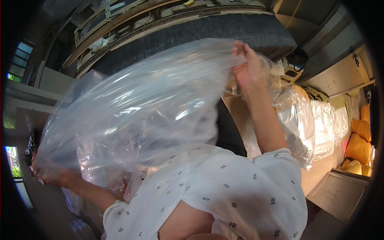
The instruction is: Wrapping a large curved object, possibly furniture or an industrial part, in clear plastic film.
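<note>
A large sheet of clear, thin plastic is stretched in a wide arc across my front, creased and shiny. Its upper right corner is pinched in my right hand, which is raised with the fingers bent around the film. Far to the left and lower, my left hand is closed at the other end of the sheet; motion blur and the film partly hide its fingers. More crumpled clear plastic hangs beneath the stretched part, close to my body.
Beyond the sheet runs a long dark-covered surface, with wooden strips along its far side. Stacked clear plastic lies to the right, near orange-yellow bundles. A wooden panel sits at the lower right.
</note>
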Demonstrator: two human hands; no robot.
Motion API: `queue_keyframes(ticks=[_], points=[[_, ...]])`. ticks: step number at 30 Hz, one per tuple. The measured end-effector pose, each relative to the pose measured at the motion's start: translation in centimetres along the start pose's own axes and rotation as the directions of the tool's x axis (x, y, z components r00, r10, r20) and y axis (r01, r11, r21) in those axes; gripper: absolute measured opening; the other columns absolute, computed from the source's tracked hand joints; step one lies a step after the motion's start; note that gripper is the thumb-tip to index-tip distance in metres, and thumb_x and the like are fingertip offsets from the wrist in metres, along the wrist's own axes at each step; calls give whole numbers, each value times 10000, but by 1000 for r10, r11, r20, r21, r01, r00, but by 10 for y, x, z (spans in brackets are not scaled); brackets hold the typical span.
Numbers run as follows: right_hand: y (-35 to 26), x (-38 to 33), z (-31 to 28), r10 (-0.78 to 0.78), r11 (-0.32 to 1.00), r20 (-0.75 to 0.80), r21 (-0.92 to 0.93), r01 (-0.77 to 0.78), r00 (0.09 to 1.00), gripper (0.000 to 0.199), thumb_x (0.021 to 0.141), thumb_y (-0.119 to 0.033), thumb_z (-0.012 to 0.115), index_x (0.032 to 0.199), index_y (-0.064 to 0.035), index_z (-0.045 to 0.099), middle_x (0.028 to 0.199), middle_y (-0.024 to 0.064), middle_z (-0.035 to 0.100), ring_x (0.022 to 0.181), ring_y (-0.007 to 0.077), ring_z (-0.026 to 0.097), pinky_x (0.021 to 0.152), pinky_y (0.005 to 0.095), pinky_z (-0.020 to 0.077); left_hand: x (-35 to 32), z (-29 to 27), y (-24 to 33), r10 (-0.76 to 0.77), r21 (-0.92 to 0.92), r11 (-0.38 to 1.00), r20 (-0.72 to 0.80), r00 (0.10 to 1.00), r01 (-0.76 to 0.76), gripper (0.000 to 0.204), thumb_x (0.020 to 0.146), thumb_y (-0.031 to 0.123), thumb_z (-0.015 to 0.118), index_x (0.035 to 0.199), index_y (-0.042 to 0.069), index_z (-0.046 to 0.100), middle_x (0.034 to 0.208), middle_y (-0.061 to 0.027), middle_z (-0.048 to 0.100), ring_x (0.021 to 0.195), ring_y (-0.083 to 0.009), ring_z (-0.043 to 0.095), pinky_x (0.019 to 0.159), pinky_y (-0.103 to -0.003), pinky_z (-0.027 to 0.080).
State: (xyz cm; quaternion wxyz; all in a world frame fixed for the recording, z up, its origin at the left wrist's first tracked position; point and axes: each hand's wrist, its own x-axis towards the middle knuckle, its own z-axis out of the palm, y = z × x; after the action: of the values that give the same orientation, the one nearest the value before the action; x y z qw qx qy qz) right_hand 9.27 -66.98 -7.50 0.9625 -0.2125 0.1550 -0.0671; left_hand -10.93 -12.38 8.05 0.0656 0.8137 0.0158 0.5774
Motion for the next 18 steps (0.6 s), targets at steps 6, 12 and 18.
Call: queue_keyframes(ticks=[6,12,18], points=[[-13,-24,-37,-122,973,-86,-205,102,989,149,892,-196,526,976,-80,570,940,32,584,764,146,551,667,262,476,-15,16,-119,-146,-280,949,16,989,144,236,854,188,565,1025,27,542,976,-112,569,893,-211,558,800,-325,464],[-261,-73,-7,-929,230,200,-349,909,312,276,869,-150,500,1123,-44,510,1078,123,557,1016,273,543,899,402,460,-10,253,-87,-263,-532,739,338,904,414,162,859,207,582,945,70,572,833,-26,541,746,-124,513,723,-251,436],[-230,-76,50,-460,4,695,-621,784,552,462,899,-314,435,1238,-1,452,1151,174,544,1049,310,521,930,433,401,-105,312,35,-329,-263,733,671,665,628,125,867,205,526,853,80,522,722,21,461,664,-76,422,620,-221,385]])
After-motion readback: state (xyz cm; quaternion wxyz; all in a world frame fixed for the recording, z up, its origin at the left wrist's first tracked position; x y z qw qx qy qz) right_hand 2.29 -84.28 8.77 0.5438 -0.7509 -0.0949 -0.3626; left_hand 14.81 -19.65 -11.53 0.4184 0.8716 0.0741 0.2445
